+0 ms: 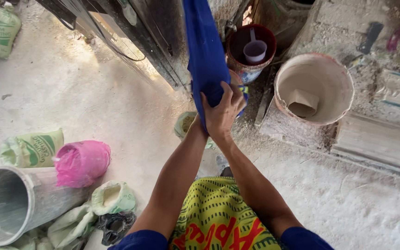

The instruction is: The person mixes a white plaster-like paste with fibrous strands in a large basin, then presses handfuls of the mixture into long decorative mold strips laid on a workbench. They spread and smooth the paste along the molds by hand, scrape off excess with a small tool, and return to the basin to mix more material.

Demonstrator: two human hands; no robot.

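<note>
From the head view, a long blue cloth sack point(205, 51) hangs with its long axis near upright, running from the top edge of the frame down to the hands, in front of a dark wall and above the dusty floor point(93, 106). Its lower end lies under the right hand point(222, 113), whose fingers are spread and pressed flat around the fabric, while the left hand point(199, 121) is mostly hidden behind the cloth, so its grip cannot be told. Both forearms reach forward and converge at the sack's bottom, near a plaster-caked white bucket point(313, 88) and a red bucket holding a purple scoop point(254, 50).
</note>
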